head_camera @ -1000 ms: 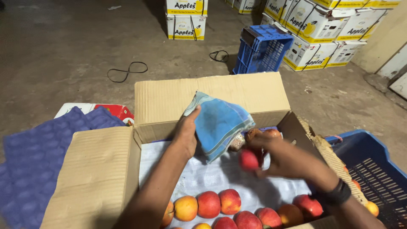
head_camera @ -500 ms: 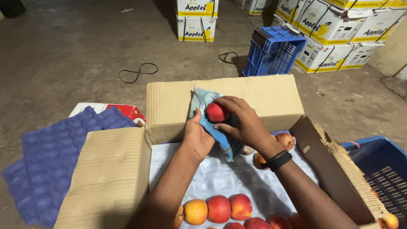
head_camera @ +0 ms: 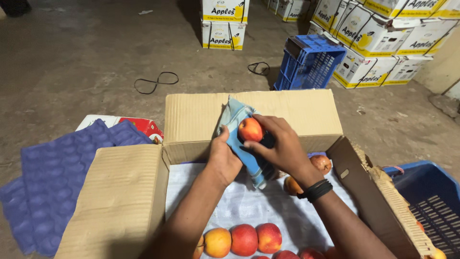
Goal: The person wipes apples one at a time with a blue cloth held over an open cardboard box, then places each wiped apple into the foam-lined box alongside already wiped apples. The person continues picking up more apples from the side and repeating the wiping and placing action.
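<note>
Over the box, red-yellow apple (head_camera: 250,129), seemingly unblemished

Right hand (head_camera: 282,144) presses a red apple (head_camera: 250,129) against the blue cloth (head_camera: 242,139) held by left hand (head_camera: 224,158), above an open carton (head_camera: 191,120)

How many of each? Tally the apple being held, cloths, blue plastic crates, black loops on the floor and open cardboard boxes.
Held apple: 1
Blue cloth: 1
Blue crates: 2
Black loops: 2
Open cardboard box: 1
Total: 7
</note>
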